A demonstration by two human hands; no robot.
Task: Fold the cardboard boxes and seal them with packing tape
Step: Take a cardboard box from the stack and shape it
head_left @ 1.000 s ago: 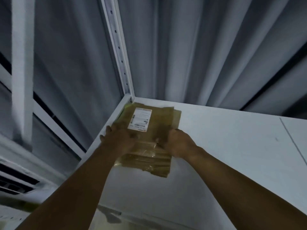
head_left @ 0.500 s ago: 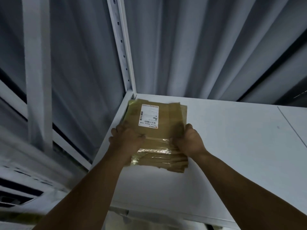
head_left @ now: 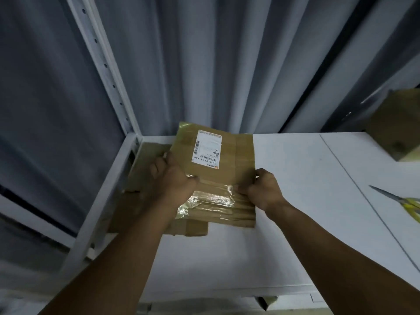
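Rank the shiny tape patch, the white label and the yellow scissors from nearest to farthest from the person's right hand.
1. Shiny tape patch, just left of the right hand, at its fingertips.
2. White label, farther up the held cardboard.
3. Yellow scissors, far right on the white surface.

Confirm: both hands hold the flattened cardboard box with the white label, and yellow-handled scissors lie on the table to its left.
The left hand and right hand do hold the flattened cardboard box with the white label, but the head view shows the yellow-handled scissors on the table to its right, not its left.
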